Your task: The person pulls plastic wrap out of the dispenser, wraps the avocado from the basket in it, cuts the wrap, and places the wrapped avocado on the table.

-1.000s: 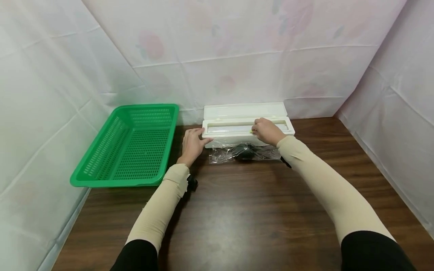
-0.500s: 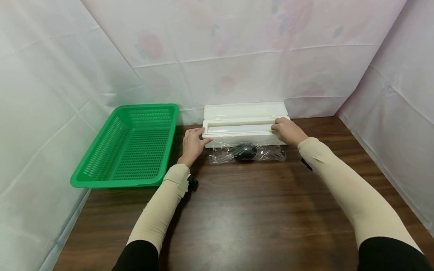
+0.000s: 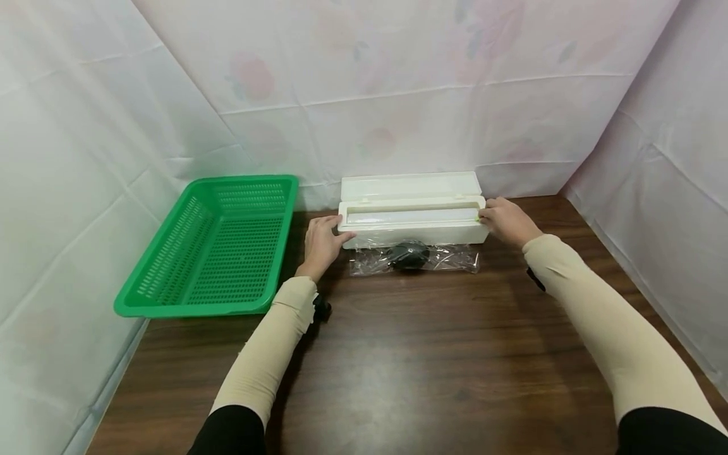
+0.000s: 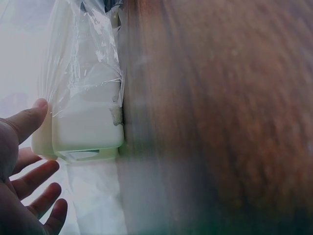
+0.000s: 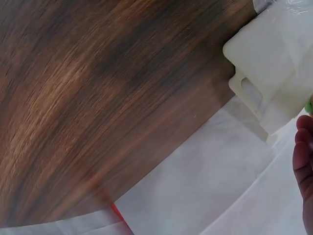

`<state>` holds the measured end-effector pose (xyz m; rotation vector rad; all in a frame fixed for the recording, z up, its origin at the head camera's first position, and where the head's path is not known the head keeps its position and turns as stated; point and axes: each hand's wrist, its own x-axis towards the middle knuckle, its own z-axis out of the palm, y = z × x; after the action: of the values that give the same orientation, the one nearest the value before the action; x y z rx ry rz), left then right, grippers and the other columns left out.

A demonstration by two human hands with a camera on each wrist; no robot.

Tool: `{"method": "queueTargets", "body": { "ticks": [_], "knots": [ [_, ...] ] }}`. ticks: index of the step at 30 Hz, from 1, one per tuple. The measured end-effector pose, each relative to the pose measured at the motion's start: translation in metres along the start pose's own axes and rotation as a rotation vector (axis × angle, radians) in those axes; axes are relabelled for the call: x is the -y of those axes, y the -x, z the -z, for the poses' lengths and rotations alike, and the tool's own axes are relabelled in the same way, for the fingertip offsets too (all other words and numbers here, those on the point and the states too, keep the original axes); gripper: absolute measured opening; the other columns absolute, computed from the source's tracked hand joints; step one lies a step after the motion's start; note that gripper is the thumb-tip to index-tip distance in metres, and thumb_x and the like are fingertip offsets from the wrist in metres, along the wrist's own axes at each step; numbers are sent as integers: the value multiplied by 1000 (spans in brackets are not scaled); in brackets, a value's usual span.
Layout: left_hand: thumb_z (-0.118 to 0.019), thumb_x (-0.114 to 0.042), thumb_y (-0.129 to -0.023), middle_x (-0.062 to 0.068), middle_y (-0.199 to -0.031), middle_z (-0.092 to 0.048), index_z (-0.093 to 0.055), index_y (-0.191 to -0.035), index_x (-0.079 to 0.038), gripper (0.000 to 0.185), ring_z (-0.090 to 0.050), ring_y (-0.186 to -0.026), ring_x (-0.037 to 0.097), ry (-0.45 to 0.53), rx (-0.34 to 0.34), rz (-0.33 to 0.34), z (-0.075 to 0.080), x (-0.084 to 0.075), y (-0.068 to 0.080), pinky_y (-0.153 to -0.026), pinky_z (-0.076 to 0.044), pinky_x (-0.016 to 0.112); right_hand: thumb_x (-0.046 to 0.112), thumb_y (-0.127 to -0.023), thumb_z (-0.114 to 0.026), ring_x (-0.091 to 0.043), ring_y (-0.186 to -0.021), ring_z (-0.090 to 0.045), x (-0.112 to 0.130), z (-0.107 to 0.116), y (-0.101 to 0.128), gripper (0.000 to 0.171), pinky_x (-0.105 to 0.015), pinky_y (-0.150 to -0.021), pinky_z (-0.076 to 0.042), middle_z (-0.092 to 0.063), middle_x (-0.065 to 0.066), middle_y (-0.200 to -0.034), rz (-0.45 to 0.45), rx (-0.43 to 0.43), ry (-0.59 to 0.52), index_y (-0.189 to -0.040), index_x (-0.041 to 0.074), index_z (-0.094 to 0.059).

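Observation:
A long white cling film dispenser [image 3: 418,235] stands at the back of the table with its lid [image 3: 409,185] raised. My left hand [image 3: 322,243] holds its left end, with the thumb on the front edge in the left wrist view and the other fingers spread. At the right end, my right hand [image 3: 508,222] pinches a small yellow-green slide cutter [image 5: 308,106], mostly covered by the fingers. A sheet of clear cling film [image 3: 368,261] hangs down the front of the dispenser onto the table. Under or in the film sits a dark round object [image 3: 409,255]; its kind is unclear.
A green slotted plastic basket [image 3: 275,268] stands to the left of the dispenser. Pale patterned cloth [image 3: 398,95] hangs behind and along the sides. The brown wooden table [image 3: 409,354] stretches toward me.
My right hand has slid rightward along the dispenser with the slide cutter, from right of its middle to its right end. The left hand stays at the left end.

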<state>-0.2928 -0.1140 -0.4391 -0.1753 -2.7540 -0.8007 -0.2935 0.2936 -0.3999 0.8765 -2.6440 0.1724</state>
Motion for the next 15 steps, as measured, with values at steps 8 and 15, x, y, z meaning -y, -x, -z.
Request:
{"method": "queueTargets", "body": {
  "ticks": [8,15],
  "knots": [
    [-74,-40,-85,11,-137,-60,-60,-135,-11,60,-48,-129,31,0,3,-2,1,3,-1,-109,-39,46,3,-87,-69,-34,-75,-60,5,1,2,13,-46,-69,-50,-61,-21,-88,-113,21,-3,-99,0,-72],
    [-74,-40,-84,11,-136,-61,-61,-134,-11,59,-49,-127,32,1,-8,-12,0,4,0,-106,-41,46,5,-91,-62,-37,-73,-60,4,2,3,14,-51,-69,-50,-64,-21,-80,-157,61,-19,-101,-1,-70]
  ]
}}
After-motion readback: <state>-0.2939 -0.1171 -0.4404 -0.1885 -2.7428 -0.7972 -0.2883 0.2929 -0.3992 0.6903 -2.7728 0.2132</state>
